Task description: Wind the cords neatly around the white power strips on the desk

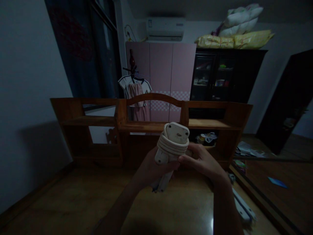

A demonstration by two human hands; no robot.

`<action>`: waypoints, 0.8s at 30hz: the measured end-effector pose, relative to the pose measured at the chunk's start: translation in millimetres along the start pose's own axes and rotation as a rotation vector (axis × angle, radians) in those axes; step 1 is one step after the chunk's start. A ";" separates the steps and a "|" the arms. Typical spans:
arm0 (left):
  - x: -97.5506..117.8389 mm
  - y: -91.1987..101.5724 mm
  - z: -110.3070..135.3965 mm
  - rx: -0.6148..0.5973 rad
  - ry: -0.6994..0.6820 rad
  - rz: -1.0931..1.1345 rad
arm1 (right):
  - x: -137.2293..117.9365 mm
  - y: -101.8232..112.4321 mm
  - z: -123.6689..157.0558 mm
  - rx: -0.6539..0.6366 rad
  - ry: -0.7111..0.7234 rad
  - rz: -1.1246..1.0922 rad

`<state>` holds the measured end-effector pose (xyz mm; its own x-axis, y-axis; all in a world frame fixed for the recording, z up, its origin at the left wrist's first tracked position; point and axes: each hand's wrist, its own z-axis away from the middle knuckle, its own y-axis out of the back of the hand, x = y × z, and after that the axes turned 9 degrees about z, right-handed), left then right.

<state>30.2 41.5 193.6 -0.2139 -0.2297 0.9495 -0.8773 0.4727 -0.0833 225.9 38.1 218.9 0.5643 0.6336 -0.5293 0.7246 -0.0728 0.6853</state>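
Observation:
Held up above the wooden tabletop (181, 207) is a white power strip (178, 133), tilted, with its pale cord (173, 146) wound round it in several turns. A screw-holed white end piece (161, 156) sits below the coils; whether it belongs to a second strip, I cannot tell. My left hand (153, 166) is wrapped around the strip from below and the left. At the right side, my right hand (201, 160) has thumb and fingers closed at the coils. Its fingertips are partly hidden behind the strip.
A wooden shelf unit (151, 126) runs along the back of the tabletop. To the right lies another long white piece (242, 209) with a dark slot, partly behind my right forearm. Beyond stand a pink wardrobe (160, 68) and a dark cabinet (227, 75).

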 end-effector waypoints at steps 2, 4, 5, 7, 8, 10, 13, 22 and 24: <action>1.0 -0.8 0.1 0.011 -0.021 -0.008 | 0.3 -1.4 -2.1 -0.008 -0.018 -0.002; 1.2 -1.0 0.1 0.017 -0.035 -0.020 | 0.7 -2.6 -3.5 -0.011 -0.027 -0.002; 0.8 -0.8 0.0 0.017 -0.034 -0.024 | 0.9 -2.9 -3.8 -0.012 -0.026 -0.004; -0.7 0.3 -0.2 0.018 -0.013 -0.017 | 1.0 -3.1 -3.6 -0.008 -0.027 0.001; -1.6 1.1 -0.5 0.016 0.001 -0.007 | 0.7 -2.9 -3.2 -0.008 -0.030 0.012; -3.1 2.1 -1.4 0.008 0.022 0.021 | -1.5 -1.8 -1.9 -0.010 -0.038 0.044; -6.5 -2.5 -2.8 -0.002 0.055 0.109 | -7.4 0.5 0.9 -0.005 -0.042 0.107; -100.1 -60.9 -9.9 0.314 0.388 0.624 | 45.3 -6.4 16.6 -0.112 -0.319 0.336; -128.1 -66.3 -11.8 0.264 0.435 0.647 | 71.0 -9.3 30.0 -0.240 -0.447 0.274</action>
<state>120.9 49.6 81.1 -0.5741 0.3952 0.7171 -0.7211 0.1708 -0.6714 271.0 60.7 159.9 0.8692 0.2250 -0.4403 0.4473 0.0218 0.8941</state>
